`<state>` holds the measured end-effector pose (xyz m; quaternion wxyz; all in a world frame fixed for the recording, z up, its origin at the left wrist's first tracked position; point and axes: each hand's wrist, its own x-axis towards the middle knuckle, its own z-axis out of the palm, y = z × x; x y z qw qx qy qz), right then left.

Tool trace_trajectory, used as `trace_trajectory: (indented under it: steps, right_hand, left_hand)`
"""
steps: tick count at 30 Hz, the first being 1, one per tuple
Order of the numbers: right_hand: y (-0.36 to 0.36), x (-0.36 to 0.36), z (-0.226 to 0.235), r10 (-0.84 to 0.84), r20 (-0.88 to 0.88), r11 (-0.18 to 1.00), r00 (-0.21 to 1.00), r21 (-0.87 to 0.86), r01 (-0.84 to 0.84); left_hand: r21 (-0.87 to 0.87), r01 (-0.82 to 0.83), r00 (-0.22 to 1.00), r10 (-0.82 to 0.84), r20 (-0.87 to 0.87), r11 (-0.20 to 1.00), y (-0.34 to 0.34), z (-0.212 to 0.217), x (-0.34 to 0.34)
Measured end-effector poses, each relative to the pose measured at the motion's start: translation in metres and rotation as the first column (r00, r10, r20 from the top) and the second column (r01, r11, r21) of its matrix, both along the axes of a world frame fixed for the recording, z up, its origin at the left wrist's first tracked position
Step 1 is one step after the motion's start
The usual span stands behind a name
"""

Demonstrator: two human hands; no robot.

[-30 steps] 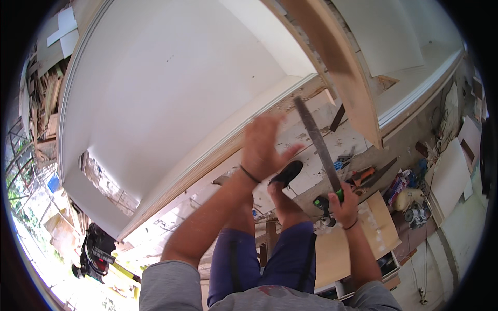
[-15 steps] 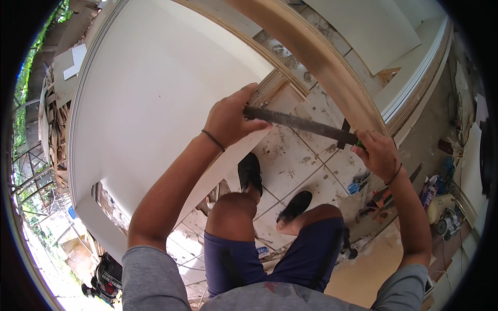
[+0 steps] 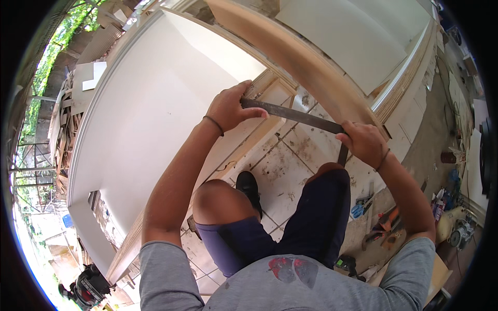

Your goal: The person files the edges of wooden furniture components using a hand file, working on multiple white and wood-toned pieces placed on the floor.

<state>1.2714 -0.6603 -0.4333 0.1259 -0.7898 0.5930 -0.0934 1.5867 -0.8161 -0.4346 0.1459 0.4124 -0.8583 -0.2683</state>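
Note:
My left hand (image 3: 230,108) grips one end of a long dark metal square (image 3: 295,115), and my right hand (image 3: 364,142) grips it at its corner, where a short leg points down. The blade lies across the gap between a large white panel (image 3: 150,98) on the left and a curved bare-wood piece (image 3: 306,65) above it. My knees and a black shoe (image 3: 249,187) are below, over a stained tiled floor (image 3: 282,171).
A second white panel (image 3: 363,36) lies beyond the curved wood, with plywood edges at the right. Hand tools, cans and a power tool (image 3: 456,233) litter the floor at lower right. Stacked wood offcuts (image 3: 65,111) lie at far left, with a dark machine (image 3: 85,287) at lower left.
A second ago only my right hand held the square, low by the floor. Both hands now grip it, raised and laid level against the curved wood. My head has turned left.

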Motion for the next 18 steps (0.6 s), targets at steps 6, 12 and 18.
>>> trace_trajectory:
  steps: [6, 12, 18]
  right_hand:
    - [-0.022, 0.008, 0.003, -0.018, -0.043, 0.999, 0.999, 0.045, 0.02]
    - [-0.027, 0.016, -0.001, -0.037, -0.002, 0.998, 0.999, -0.049, 0.037]
    - [0.028, 0.026, 0.003, -0.075, 0.086, 0.989, 0.993, -0.119, 0.085]
  left_hand:
    - [0.246, -0.067, 0.997, 0.076, -0.027, 0.967, -0.013, -0.007, 0.006]
    - [0.178, -0.004, 1.0, 0.006, -0.008, 0.984, -0.034, -0.004, 0.009]
    - [-0.307, -0.007, 0.988, -0.04, -0.147, 0.952, 0.0, -0.022, 0.014]
